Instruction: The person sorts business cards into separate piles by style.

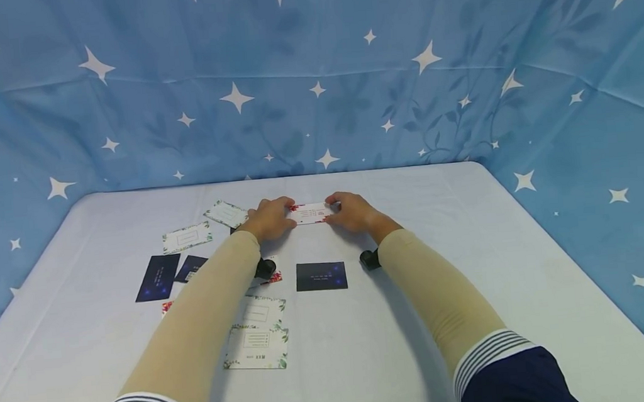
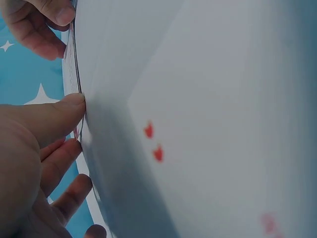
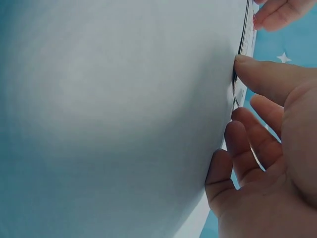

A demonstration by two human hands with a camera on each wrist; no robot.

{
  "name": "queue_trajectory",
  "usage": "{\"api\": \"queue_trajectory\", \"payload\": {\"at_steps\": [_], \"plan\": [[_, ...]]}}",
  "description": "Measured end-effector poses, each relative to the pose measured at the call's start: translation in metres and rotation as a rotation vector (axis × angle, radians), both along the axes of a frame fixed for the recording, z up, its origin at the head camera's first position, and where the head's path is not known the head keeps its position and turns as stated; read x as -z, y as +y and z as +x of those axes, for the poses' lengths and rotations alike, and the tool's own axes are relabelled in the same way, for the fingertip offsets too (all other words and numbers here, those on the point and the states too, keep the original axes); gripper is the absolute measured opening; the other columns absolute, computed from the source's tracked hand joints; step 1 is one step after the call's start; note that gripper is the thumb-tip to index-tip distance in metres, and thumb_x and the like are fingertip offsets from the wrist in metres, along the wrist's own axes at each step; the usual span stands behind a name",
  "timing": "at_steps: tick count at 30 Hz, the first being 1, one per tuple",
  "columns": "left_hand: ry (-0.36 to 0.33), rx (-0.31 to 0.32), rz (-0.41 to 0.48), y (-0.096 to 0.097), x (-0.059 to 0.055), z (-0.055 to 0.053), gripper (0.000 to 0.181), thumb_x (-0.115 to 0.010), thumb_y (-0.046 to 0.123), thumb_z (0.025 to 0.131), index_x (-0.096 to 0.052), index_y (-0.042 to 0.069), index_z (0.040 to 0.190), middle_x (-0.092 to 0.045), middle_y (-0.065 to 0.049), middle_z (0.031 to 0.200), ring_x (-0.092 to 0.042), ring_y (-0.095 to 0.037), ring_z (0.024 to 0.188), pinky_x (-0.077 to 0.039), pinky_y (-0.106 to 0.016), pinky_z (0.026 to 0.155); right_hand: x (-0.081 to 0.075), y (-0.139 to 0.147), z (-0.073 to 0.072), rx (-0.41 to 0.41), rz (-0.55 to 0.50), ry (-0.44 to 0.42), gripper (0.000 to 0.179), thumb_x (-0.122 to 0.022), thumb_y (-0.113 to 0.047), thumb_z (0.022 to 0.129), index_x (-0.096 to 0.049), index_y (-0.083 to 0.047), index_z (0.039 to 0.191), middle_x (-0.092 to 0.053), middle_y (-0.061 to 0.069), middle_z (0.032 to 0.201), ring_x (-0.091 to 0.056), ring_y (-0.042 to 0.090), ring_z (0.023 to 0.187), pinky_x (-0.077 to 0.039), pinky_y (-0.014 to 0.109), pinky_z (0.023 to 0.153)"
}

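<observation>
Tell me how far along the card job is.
Apparently done: the middle dark card lies flat and straight. In hand: the left hand and right hand hold the red-flowered card by its ends. Probably remaining: the scattered cards on the left, lying at differing angles.

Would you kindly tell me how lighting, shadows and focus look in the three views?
Head view: light fairly even, a soft shadow on the white table beside the beige right sleeve, print on the held card too small to read; left wrist view: red marks blurred; right wrist view: the table looks bowed at its edge, and shading darkens near the right hand.
</observation>
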State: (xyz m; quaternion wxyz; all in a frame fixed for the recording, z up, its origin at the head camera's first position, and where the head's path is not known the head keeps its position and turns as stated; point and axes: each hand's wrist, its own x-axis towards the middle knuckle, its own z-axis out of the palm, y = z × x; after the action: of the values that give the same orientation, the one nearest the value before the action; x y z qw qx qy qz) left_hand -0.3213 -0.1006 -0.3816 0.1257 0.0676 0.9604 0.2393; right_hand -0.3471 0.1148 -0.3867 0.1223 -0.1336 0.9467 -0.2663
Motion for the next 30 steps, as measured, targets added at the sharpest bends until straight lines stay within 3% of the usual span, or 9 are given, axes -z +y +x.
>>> {"api": "queue_trajectory", "payload": {"at_steps": [11,17,20,24,30], "plan": [[0.007,0.018,0.005,0.001,-0.002,0.002,0.058,-0.064,0.026,0.099,-0.043,0.015,0.152,-0.043,-0.01,0.152,-0.033,-0.035,0.137,-0.02,-0.058,0.11,0.001,0.003,0.001,-0.01,-0.003,0.008,0.051,-0.07,-0.024,0.095,-0.054,-0.008,0.141,-0.057,0.015,0.134,-0.052,0.028,0.119,-0.036,0.042,0.106],[0.005,0.017,0.046,-0.005,-0.002,0.0,0.062,-0.062,0.026,0.099,-0.039,0.013,0.155,-0.037,-0.01,0.157,-0.025,-0.035,0.146,-0.013,-0.062,0.114,-0.001,0.003,0.004,0.021,-0.078,-0.031,0.057,-0.072,-0.03,0.093,-0.053,-0.009,0.142,-0.054,0.012,0.14,-0.051,0.028,0.12,-0.038,0.043,0.105],[0.011,0.022,0.1,-0.011,-0.004,0.0,0.062,-0.064,0.026,0.099,-0.039,0.011,0.154,-0.037,-0.011,0.158,-0.025,-0.033,0.147,-0.015,-0.058,0.116,-0.003,0.004,0.007,0.036,-0.124,-0.05,0.06,-0.073,-0.035,0.092,-0.053,-0.01,0.143,-0.052,0.009,0.144,-0.051,0.028,0.121,-0.04,0.044,0.103],[0.004,0.022,0.23,-0.016,-0.008,0.003,0.063,-0.068,0.028,0.097,-0.043,0.011,0.153,-0.04,-0.011,0.155,-0.032,-0.031,0.144,-0.025,-0.05,0.115,-0.007,0.004,0.011,0.04,-0.173,-0.045,0.061,-0.073,-0.037,0.092,-0.054,-0.011,0.144,-0.052,0.007,0.144,-0.048,0.027,0.123,-0.041,0.045,0.102],[0.037,0.038,0.352,-0.021,-0.017,0.015,0.062,-0.069,0.03,0.096,-0.046,0.011,0.15,-0.045,-0.009,0.151,-0.037,-0.03,0.14,-0.03,-0.051,0.112,-0.014,-0.001,0.022,-0.005,-0.264,-0.001,0.061,-0.074,-0.033,0.09,-0.055,-0.008,0.143,-0.055,0.009,0.141,-0.05,0.028,0.124,-0.043,0.046,0.1]]}}
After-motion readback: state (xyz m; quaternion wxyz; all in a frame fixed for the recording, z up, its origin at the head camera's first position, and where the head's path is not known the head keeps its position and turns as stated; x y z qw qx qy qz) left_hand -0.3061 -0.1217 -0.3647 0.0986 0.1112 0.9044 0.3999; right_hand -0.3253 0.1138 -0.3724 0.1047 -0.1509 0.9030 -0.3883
